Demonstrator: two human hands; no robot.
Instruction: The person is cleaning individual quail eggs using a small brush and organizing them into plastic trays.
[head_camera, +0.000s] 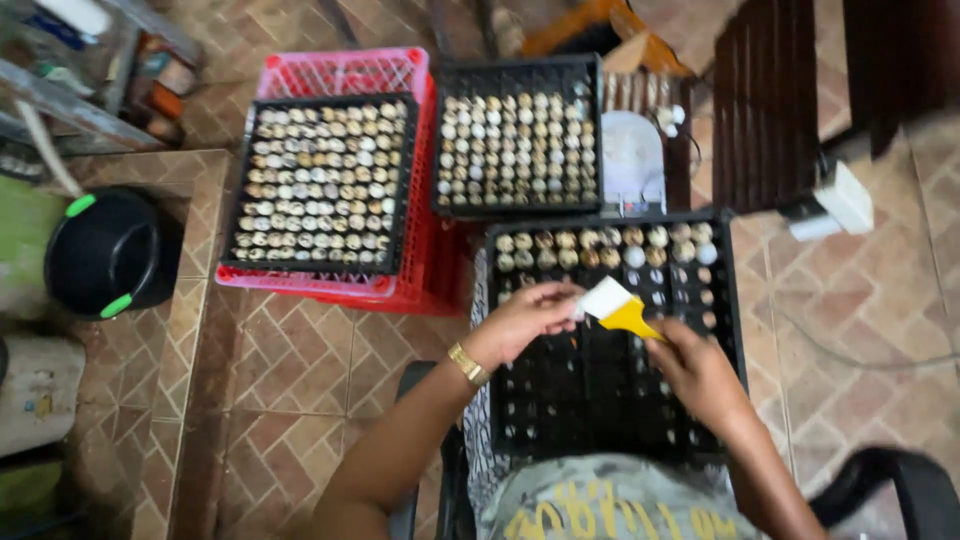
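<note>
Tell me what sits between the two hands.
Head view: a yellow-handled brush with white bristles spans between the left hand and right hand, above the black tray.

A gold wristwatch (468, 364) on the left wrist; grey shirt (610, 500) with yellow lettering.

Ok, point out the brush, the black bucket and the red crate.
brush (618, 306), head view, on its white bristles and yellow ferrule.
black bucket (105, 252), head view, on its dark inside.
red crate (345, 72), head view, on its back wall.

Nearly empty tray (600, 390) on lap, two full trays (320, 185) behind, bucket (110, 250) far left
</note>
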